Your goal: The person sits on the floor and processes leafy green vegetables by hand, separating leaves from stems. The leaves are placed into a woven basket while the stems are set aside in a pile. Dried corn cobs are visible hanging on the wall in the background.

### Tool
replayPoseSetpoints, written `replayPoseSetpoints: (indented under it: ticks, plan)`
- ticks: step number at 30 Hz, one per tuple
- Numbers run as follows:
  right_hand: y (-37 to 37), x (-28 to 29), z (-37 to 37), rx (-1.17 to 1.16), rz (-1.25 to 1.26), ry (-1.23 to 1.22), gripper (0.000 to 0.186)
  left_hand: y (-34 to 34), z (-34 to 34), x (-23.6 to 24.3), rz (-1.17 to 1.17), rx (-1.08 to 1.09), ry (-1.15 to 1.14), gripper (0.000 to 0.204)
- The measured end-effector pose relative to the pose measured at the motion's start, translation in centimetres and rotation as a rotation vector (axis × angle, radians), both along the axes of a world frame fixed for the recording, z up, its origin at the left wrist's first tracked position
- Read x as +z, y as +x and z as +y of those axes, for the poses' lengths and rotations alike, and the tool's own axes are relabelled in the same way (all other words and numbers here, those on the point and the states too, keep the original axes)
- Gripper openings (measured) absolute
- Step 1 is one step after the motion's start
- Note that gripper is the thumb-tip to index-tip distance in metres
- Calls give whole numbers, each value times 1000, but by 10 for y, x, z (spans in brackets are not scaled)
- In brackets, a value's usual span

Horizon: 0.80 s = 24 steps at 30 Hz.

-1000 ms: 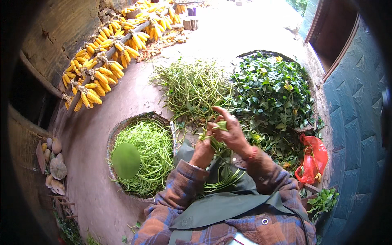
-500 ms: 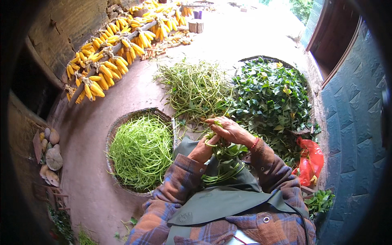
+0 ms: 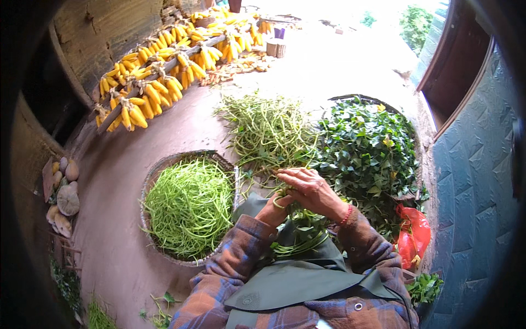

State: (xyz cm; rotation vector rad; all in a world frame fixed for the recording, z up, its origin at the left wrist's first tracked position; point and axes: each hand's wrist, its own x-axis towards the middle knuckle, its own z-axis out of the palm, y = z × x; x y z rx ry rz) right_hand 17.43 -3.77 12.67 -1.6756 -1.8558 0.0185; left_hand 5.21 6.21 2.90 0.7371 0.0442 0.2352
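Note:
My left hand (image 3: 272, 211) is closed round some green leafy stems, one of which loops over its fingers. Against it lies my right hand (image 3: 318, 194), fingers pressed together and pointing left; its thumb and whatever it pinches are hidden. More leafy stems (image 3: 300, 242) hang below the hands onto the dark apron (image 3: 290, 282) over my lap. Left of my hands, a round woven basket (image 3: 144, 204) holds a heap of bare, light-green stems (image 3: 189, 211). Beyond my hands lies a loose pile of longer stems (image 3: 274, 131), beside a large heap of dark-green leaves (image 3: 367, 145).
A red plastic bag (image 3: 414, 233) lies to the right, near the blue wall (image 3: 466, 219). Yellow corn cobs (image 3: 148, 98) hang from a pole at the far left. Several pumpkins (image 3: 68, 198) sit along the left wall. A doorway (image 3: 457, 60) stands at the far right.
My right hand has flattened down over the left; the green stem showing between its fingers is now out of sight. The whole view has shifted slightly, with surroundings sitting lower at the far side.

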Motion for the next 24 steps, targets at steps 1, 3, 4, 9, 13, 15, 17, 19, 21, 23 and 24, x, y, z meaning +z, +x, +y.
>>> replayPoseSetpoints:
  ticks: [1, 3, 4, 9, 13, 15, 17, 19, 21, 23, 24]
  plan:
    - [1, -3, 1, 11, -2, 33, 41, 2, -1, -1, 57, 7, -70, 62]
    - [5, -9, -4, -23, -21, 53, 34, 5, -1, -9, 20, -22, -18, 64]
    - [4, -9, -5, -16, -19, 57, 34, 6, -1, -10, -64, -15, -103, 41]
    - [-17, 3, -13, -218, -231, 178, 42, 18, 0, -35, 106, 52, -130, 42]
    - [-45, 5, -11, -169, -296, 187, 44, 10, -1, -27, 2, 189, -359, 32]
    - [-43, -11, -6, -137, -288, 210, 36, 13, -3, -26, -121, 175, -408, 33]
    - [-39, -10, -4, -104, -193, 215, 31, 11, -10, -11, 69, 252, -286, 28]
    - [-35, -5, -3, -152, -187, 263, 28, 12, -14, 1, 133, 311, -71, 29]
    - [-34, 5, -4, -216, -184, 274, 22, 15, -20, 0, 81, 374, 71, 34]
    - [-26, 5, -2, -179, -191, 266, 19, 18, -18, -5, 61, 382, 113, 34]
    - [-24, 7, -3, -147, -212, 226, 19, 19, -17, -9, 61, 367, 122, 32]
